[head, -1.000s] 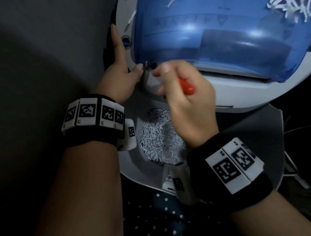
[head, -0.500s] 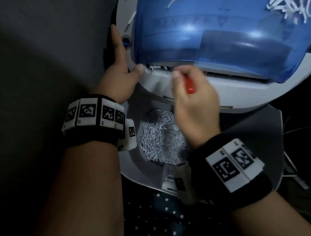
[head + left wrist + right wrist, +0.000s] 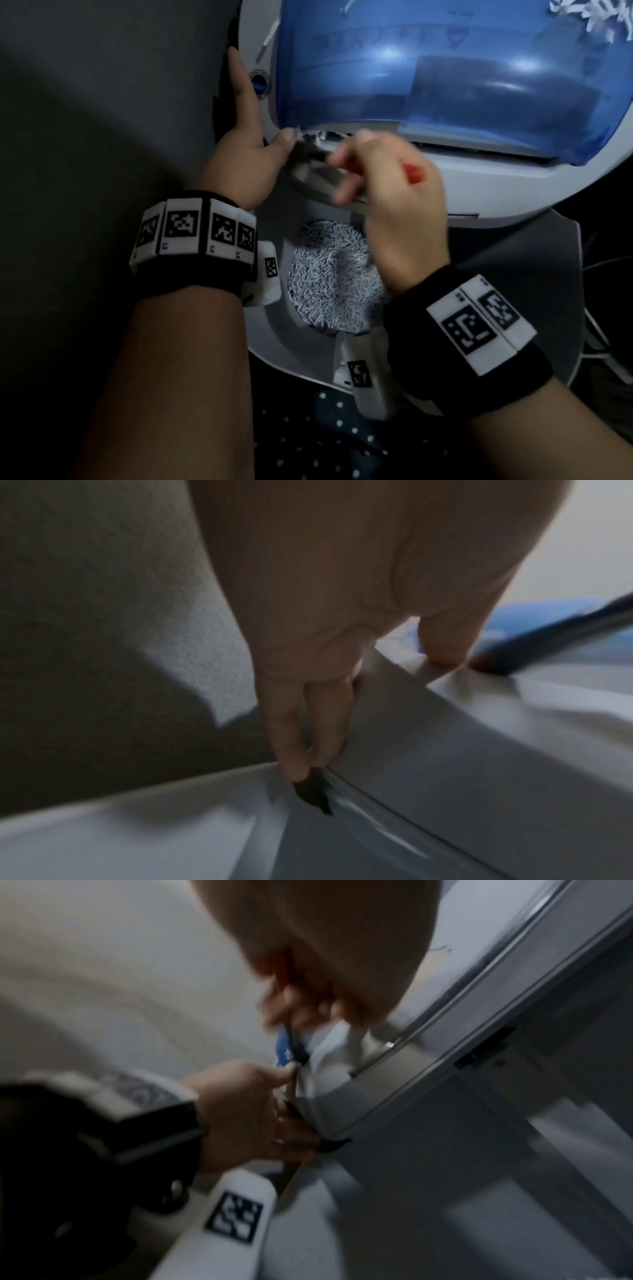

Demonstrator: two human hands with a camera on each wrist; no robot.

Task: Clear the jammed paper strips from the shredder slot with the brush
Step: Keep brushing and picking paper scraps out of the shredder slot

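Right hand grips the red-handled brush at the shredder slot's left end; left hand lies flat, fingers straight, on the shredder's left edge

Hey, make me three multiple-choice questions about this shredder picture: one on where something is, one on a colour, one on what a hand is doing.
1. Where is the pile of paper shreds?
A. below the shredder slot, between the wrists
B. on the blue cover
C. in the left hand

2. What colour is the brush handle?
A. green
B. red
C. yellow

3. What is the right hand doing?
A. lying flat and empty
B. gripping the brush
C. lifting the cover

Answers: 1 A, the shreds lie under the slot; 2 B, red shows above the fingers; 3 B, fingers curl round the handle.
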